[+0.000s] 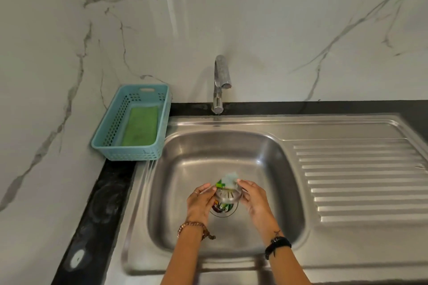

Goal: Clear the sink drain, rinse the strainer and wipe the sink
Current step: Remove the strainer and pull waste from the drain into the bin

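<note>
Both hands are down in the steel sink (pixel 185 169), holding a round metal strainer (pixel 227 195) just above the drain (pixel 223 209). My left hand (pixel 200 201) grips the strainer's left edge and my right hand (pixel 253 199) its right edge. Green and pale scraps (pixel 228 180) lie piled on top of the strainer. More coloured debris sits in the drain opening under it, partly hidden by my left hand. The strainer is blurred.
A chrome tap (pixel 221 83) stands behind the basin with no water running. A blue plastic basket (pixel 108 143) holding a green cloth (pixel 140 126) sits left of the sink. A ribbed draining board (pixel 361 176) lies to the right. Black counter (pixel 97 215) borders the sink.
</note>
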### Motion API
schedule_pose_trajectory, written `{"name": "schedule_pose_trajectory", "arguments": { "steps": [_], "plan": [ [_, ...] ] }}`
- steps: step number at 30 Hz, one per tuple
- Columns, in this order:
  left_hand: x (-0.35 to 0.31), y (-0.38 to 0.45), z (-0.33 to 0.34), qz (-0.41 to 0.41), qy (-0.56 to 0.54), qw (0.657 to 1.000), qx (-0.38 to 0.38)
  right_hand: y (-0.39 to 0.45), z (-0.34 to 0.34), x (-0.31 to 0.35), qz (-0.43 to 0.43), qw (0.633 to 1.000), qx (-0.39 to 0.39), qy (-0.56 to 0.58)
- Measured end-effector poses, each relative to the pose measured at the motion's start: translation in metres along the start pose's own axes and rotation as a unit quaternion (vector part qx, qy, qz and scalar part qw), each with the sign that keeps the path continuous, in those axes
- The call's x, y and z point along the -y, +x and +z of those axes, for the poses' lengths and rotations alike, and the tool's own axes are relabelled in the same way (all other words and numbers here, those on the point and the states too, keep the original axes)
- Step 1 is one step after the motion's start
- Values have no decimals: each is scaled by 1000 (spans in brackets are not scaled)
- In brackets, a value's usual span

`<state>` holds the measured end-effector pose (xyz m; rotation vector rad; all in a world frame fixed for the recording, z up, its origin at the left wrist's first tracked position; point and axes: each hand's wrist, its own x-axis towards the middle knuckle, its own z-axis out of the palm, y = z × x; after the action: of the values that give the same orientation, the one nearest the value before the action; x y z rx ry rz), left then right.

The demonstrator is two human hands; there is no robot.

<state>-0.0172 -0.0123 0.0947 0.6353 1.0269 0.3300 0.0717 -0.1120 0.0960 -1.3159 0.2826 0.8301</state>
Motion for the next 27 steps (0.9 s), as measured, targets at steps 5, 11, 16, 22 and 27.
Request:
{"name": "schedule_pose_trajectory", "arguments": {
  "steps": [5,11,16,22,27],
  "plan": [
    [3,-4,-8,-47,-18,999,17,3,-9,6,29,955,143,-260],
    [9,-3,-7,-65,-26,998,-3,23,-16,-1,4,948,57,-313],
    [18,-2,-12,-69,-24,997,-34,35,-19,-5,54,953,60,-292],
    [19,-2,-3,-33,5,999,-37,32,-30,12,89,977,97,-170],
    [17,-8,52,32,96,995,8,28,-57,53,-50,980,79,-176]
  ]
}}
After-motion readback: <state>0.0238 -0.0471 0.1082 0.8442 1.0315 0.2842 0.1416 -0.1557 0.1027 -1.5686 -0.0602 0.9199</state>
